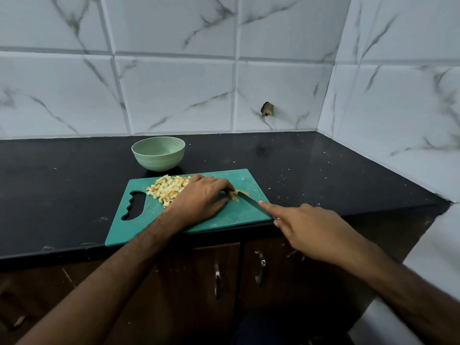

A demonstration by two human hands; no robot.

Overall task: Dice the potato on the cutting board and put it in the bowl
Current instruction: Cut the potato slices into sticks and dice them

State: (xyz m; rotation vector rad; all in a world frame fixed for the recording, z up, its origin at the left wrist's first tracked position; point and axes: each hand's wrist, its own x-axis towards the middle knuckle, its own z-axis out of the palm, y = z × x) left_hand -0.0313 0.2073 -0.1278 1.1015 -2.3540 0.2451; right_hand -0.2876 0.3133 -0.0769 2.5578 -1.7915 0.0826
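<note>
A teal cutting board (211, 220) is lying on the black counter (323, 170), its long axis running left to right and its handle cutout at the left end. The left hand (201, 197) is resting palm down on it, fingers pressed together and pinning the last potato piece (234, 195) near the board's right side. The right hand (311, 230) is gripping a knife (251, 201), index finger lying straight along its spine; the blade is pointing up-left into that piece. 1 pile of diced potato (168, 189) is sitting at the board's far left part. The green bowl (158, 153) is standing just behind the board.
</note>
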